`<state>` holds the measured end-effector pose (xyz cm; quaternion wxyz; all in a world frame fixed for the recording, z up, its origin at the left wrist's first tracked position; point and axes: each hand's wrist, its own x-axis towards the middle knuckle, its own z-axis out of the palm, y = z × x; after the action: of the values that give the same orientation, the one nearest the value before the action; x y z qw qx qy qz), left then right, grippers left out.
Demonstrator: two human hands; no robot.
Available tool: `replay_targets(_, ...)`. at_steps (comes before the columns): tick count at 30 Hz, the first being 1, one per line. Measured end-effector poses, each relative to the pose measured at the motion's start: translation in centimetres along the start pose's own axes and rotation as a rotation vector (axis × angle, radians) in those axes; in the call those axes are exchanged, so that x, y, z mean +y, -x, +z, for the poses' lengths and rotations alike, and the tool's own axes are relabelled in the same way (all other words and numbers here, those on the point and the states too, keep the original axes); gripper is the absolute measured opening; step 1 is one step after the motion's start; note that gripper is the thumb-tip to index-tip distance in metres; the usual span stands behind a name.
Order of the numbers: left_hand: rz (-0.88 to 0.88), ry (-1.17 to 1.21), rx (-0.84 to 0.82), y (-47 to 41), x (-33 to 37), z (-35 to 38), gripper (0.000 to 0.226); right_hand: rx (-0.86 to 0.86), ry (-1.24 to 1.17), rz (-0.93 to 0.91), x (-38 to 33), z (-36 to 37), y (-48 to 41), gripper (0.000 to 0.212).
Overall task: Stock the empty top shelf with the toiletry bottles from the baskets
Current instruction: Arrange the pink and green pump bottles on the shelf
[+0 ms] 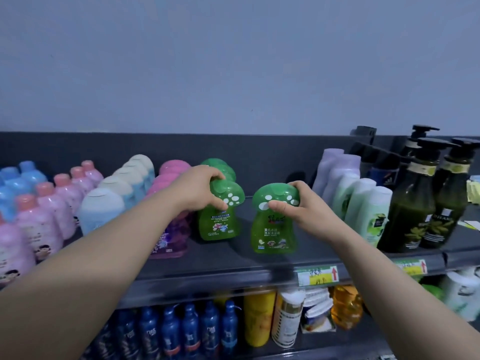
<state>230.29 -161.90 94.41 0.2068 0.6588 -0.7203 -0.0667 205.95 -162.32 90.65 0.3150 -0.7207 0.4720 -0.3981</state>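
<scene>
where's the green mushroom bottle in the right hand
In the head view it stands centre-right on the top shelf, right hand gripping its cap, between the left-hand green mushroom bottle and the pale green bottles.

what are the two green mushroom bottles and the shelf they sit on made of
Green mushroom bottles, one in the left hand, one in the right hand: probably translucent glossy plastic, light glows through them. Shelf: likely dark matte painted metal, judging by its thin flat edge.

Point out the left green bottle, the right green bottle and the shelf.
left green bottle (217,226): head view, label on body
right green bottle (270,236): head view, label on body
shelf (233,262): head view, bare front deck
</scene>
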Motion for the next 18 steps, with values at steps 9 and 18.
replay_targets(9,0.02,-0.116,-0.028,-1.5,-1.3,1.0,0.083,-0.006,-0.037,0.024,0.7,1.7,-1.2,0.044)
replay_targets(18,0.06,-0.141,-0.03,-1.2,-1.8,0.5,0.075,-0.064,-0.1,0.03,0.5,2.8,-0.9,0.042)
